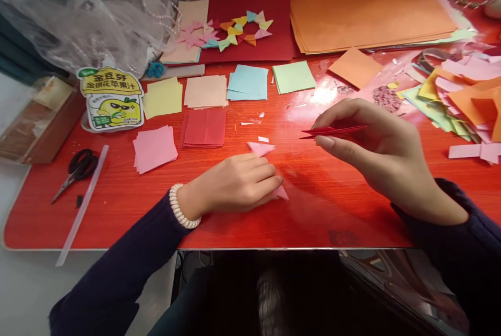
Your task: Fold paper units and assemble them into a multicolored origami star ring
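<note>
My right hand [387, 153] is raised above the table, pinching a folded piece of red paper [332, 131] edge-on between thumb and fingers. My left hand [242, 182] rests low on the table, fingers curled together over a folded pink paper piece [282, 193]; only its tip shows past the fingertips. Just beyond the knuckles lies another folded pink triangle [261, 148]. Stacks of square paper sit farther back: red [205, 128], pink [155, 149], blue [248, 83] and green [293, 76].
Scissors [80, 166] and a translucent plastic strip [84, 205] lie at the left, near a juice pouch [112, 98]. Rings of folded coloured paper [248, 28] rest on dark red sheets at the back. Orange sheets [368, 12] and a heap of paper scraps [469, 98] occupy the right.
</note>
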`<action>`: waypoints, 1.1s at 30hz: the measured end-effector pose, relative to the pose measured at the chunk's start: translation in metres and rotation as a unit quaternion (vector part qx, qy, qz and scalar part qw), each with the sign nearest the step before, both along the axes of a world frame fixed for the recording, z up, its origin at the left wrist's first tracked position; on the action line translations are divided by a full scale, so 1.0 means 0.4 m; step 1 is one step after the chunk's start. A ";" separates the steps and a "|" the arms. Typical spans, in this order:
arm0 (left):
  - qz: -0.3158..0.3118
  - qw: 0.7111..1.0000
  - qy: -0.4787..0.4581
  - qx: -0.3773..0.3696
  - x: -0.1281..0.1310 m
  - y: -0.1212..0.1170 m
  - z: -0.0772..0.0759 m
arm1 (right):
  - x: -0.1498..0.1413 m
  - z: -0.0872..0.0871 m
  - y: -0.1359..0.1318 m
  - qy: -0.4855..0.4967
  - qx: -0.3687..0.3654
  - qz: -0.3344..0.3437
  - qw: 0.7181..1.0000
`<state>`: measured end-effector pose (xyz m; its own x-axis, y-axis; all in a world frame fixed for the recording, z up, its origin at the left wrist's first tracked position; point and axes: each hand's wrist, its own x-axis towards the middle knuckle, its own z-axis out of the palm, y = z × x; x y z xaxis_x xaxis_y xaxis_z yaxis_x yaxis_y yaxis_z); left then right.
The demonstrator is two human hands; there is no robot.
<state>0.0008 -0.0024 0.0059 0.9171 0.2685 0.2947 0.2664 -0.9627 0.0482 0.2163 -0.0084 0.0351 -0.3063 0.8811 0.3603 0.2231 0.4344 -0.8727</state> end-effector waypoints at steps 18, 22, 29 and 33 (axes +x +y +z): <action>0.022 0.981 -0.051 0.184 -0.012 0.000 0.030 | 0.000 -0.006 -0.005 0.030 -0.028 -0.012 0.999; 0.033 0.965 -0.102 0.240 -0.020 0.004 0.041 | -0.001 -0.004 -0.006 0.066 -0.045 -0.019 0.997; 0.194 0.897 -0.375 0.127 -0.015 0.001 0.059 | -0.002 -0.007 -0.008 0.098 -0.060 -0.036 0.993; 0.321 0.820 -0.458 -0.120 -0.022 0.012 0.040 | -0.005 -0.011 -0.008 0.107 -0.089 -0.039 0.989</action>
